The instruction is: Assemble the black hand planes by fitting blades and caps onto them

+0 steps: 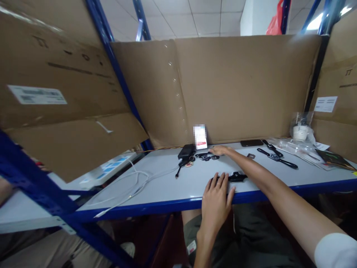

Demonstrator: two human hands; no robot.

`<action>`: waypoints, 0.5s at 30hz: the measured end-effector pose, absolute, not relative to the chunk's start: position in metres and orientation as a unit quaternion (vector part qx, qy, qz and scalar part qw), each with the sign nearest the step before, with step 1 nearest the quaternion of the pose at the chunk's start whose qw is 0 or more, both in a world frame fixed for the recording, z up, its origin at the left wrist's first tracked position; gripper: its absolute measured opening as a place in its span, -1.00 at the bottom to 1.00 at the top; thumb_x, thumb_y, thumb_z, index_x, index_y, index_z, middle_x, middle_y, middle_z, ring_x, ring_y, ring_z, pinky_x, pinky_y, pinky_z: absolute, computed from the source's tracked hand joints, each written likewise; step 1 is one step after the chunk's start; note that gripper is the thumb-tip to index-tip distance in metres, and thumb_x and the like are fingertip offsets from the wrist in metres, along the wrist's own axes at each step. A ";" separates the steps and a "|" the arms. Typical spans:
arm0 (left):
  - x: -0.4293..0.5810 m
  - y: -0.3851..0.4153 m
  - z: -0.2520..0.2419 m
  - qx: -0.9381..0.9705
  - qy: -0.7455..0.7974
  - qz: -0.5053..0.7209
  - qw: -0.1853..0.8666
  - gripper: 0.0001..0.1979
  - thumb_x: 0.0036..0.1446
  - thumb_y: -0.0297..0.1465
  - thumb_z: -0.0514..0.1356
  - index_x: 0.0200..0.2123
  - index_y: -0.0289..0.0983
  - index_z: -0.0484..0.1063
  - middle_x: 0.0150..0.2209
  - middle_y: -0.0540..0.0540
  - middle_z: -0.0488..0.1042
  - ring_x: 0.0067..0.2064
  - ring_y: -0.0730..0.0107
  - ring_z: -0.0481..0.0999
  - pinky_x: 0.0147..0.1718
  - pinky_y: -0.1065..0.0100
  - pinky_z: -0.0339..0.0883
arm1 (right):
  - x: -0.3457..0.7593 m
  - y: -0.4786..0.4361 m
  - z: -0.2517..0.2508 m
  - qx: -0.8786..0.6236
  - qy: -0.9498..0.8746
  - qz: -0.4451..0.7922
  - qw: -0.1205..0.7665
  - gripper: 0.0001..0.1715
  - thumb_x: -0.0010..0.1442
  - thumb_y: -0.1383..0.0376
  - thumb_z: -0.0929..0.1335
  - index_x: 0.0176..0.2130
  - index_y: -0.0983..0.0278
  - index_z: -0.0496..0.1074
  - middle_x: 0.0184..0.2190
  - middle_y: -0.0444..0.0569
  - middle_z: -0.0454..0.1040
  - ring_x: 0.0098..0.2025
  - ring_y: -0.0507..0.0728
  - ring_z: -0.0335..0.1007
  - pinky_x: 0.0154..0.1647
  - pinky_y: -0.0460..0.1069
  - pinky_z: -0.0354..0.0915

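My left hand rests at the table's front edge, its fingers over the left end of a black tool with a wide middle part. Whether the fingers grip that end is hidden. My right hand reaches to the back of the table, beside several small black parts; its fingertips are too small to make out. Left of it lie a black box-like device and a short black cable. A lit phone stands upright against the cardboard.
Two black-handled tools lie at the right, near a dark phone and a small brown plate. Plastic bags and a wrapped cup are at the far right. White cables and a power strip are on the left.
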State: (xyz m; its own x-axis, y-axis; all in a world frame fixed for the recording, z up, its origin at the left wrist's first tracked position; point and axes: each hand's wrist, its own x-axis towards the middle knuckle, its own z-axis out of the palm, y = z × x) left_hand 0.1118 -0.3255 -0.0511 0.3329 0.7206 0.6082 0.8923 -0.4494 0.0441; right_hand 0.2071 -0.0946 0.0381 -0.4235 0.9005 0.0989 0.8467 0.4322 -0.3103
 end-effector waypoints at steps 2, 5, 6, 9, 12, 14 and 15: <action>0.113 -0.326 -0.050 -0.802 -0.502 -0.286 0.149 -0.52 0.46 -0.24 0.07 0.33 -0.29 0.34 0.31 -0.18 0.42 0.38 -0.05 0.31 0.27 -0.01 0.31 | 0.210 -0.095 0.031 -0.517 -0.842 0.105 0.111 -0.49 0.36 -0.07 0.36 -0.05 0.30 0.59 0.00 0.15 0.64 0.08 0.25 0.52 0.04 0.00 0.34; 0.115 -0.326 -0.049 -0.799 -0.500 -0.301 0.146 -0.53 0.46 -0.23 0.07 0.32 -0.27 0.35 0.30 -0.18 0.43 0.37 -0.06 0.32 0.27 -0.02 0.30 | 0.228 -0.104 0.023 -0.510 -0.851 0.095 0.085 -0.51 0.42 -0.02 0.31 -0.03 0.30 0.59 0.06 0.18 0.61 0.12 0.28 0.50 0.08 0.00 0.32; 0.115 -0.326 -0.049 -0.798 -0.499 -0.306 0.146 -0.54 0.46 -0.23 0.07 0.32 -0.27 0.36 0.30 -0.17 0.44 0.37 -0.06 0.33 0.27 -0.02 0.30 | 0.235 -0.109 0.021 -0.509 -0.852 0.091 0.077 -0.53 0.44 0.02 0.28 -0.02 0.30 0.59 0.07 0.20 0.60 0.13 0.29 0.50 0.10 0.02 0.31; 0.116 -0.325 -0.049 -0.794 -0.501 -0.312 0.145 -0.56 0.45 -0.24 0.08 0.30 -0.25 0.39 0.29 -0.17 0.45 0.36 -0.06 0.34 0.27 -0.02 0.30 | 0.262 -0.129 0.016 -0.507 -0.855 0.082 0.070 -0.60 0.46 0.13 0.26 -0.01 0.30 0.59 0.10 0.21 0.58 0.15 0.30 0.49 0.16 0.04 0.28; 0.117 -0.324 -0.050 -0.794 -0.504 -0.307 0.147 -0.56 0.44 -0.26 0.10 0.29 -0.27 0.40 0.29 -0.17 0.44 0.37 -0.06 0.33 0.27 -0.03 0.30 | 0.288 -0.146 0.017 -0.504 -0.854 0.083 0.099 -0.66 0.41 0.14 0.32 -0.07 0.26 0.61 0.07 0.16 0.60 0.15 0.27 0.48 0.14 0.01 0.28; 0.116 -0.323 -0.051 -0.794 -0.504 -0.305 0.150 -0.55 0.44 -0.26 0.10 0.30 -0.27 0.39 0.30 -0.16 0.43 0.38 -0.06 0.32 0.27 -0.02 0.30 | 0.305 -0.151 0.023 -0.506 -0.847 0.086 0.139 -0.63 0.42 0.12 0.30 -0.16 0.25 0.62 -0.06 0.08 0.65 0.05 0.24 0.53 0.05 -0.02 0.33; 0.116 -0.322 -0.051 -0.794 -0.503 -0.305 0.152 -0.55 0.44 -0.26 0.11 0.30 -0.27 0.39 0.30 -0.16 0.43 0.38 -0.06 0.32 0.27 -0.02 0.31 | 0.312 -0.150 0.029 -0.510 -0.840 0.086 0.164 -0.58 0.43 0.11 0.26 -0.20 0.26 0.63 -0.16 0.04 0.66 -0.02 0.22 0.55 0.00 -0.02 0.34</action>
